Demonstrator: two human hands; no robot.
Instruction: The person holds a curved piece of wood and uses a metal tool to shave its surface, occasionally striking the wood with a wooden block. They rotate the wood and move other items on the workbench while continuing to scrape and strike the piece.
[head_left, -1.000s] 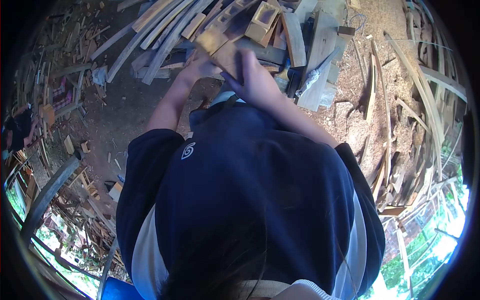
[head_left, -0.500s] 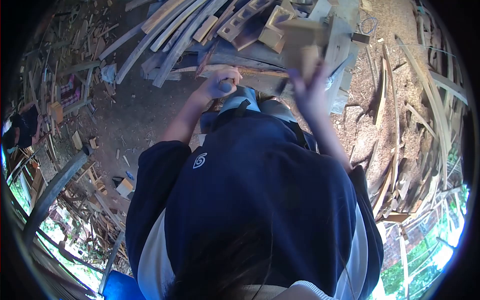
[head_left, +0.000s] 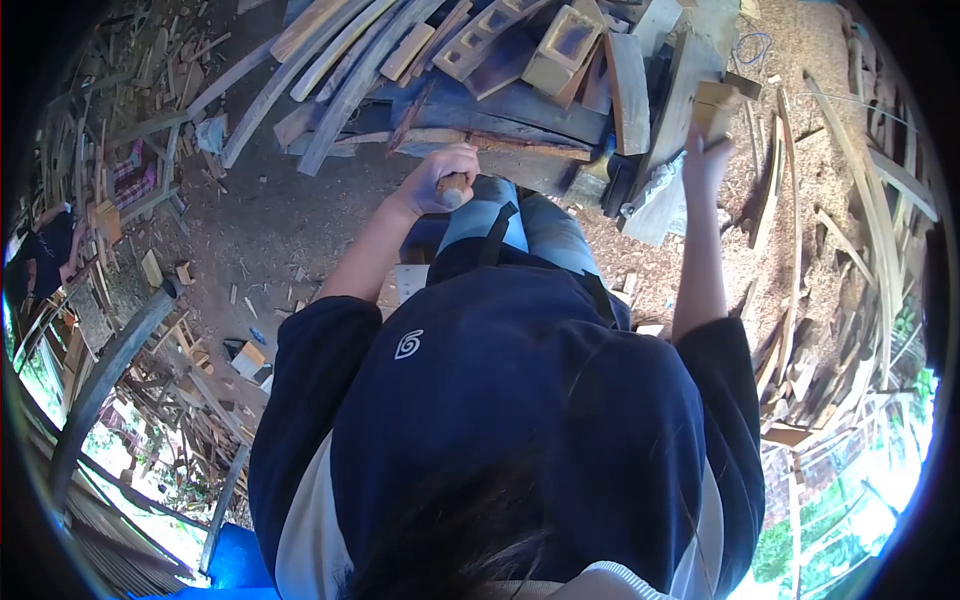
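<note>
My left hand [head_left: 447,177] is closed around a round wooden tool handle [head_left: 453,191], its butt end facing up at me. The tool's working end is hidden below my fist. Just past that hand lies a long rough-edged piece of wood [head_left: 520,147] on the bench. Out to the right, my right hand [head_left: 707,165] grips a wooden mallet [head_left: 714,108], whose head is smeared by motion. It is beyond the bench's right side, well apart from the left hand.
Curved wooden strips [head_left: 365,95] and a hollowed wooden block [head_left: 563,48] lie on the bench. A dark cylinder [head_left: 617,188] and a crumpled plastic sheet [head_left: 657,205] sit at its right. Wood scraps cover the ground. Another person [head_left: 48,255] is at the far left.
My right hand has swung the mallet to the right, away from above the bench. The left hand stays nearly in place, still holding the handle.
</note>
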